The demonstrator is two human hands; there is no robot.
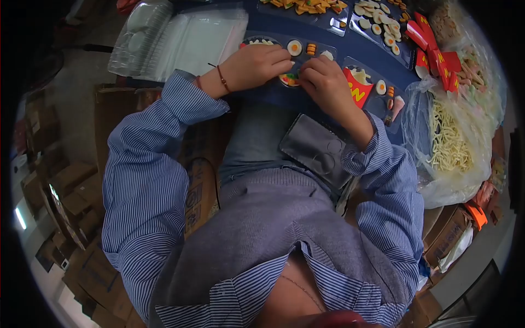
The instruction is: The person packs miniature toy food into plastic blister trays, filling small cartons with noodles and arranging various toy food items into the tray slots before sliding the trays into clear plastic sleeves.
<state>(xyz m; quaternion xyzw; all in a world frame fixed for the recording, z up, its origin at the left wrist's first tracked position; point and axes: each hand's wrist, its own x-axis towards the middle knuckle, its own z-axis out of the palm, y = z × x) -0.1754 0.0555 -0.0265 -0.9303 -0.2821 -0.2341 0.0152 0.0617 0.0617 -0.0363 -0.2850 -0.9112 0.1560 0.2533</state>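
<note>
My left hand [257, 66] is over a clear tray on the blue table, its fingers pinched together at a small pale piece too small to make out. Close beside it, my right hand [322, 79] has its fingers bent together over the same tray, and what they hold, if anything, is hidden. Between the hands lie a small round colourful piece [289, 80], a fried egg piece [295, 48] and a brown striped piece [311, 49]. To the right, a second clear tray holds a red fries box [358, 87], another egg piece [381, 87] and a pink piece [398, 105].
Stacked clear plastic trays [145, 41] stand at the back left. Yellow pieces [306, 5] and white egg pieces [383, 24] lie in trays at the back. Red boxes [437, 60] and a bag of pale fries [451, 136] are at the right. A dark pouch [314, 150] rests on my lap.
</note>
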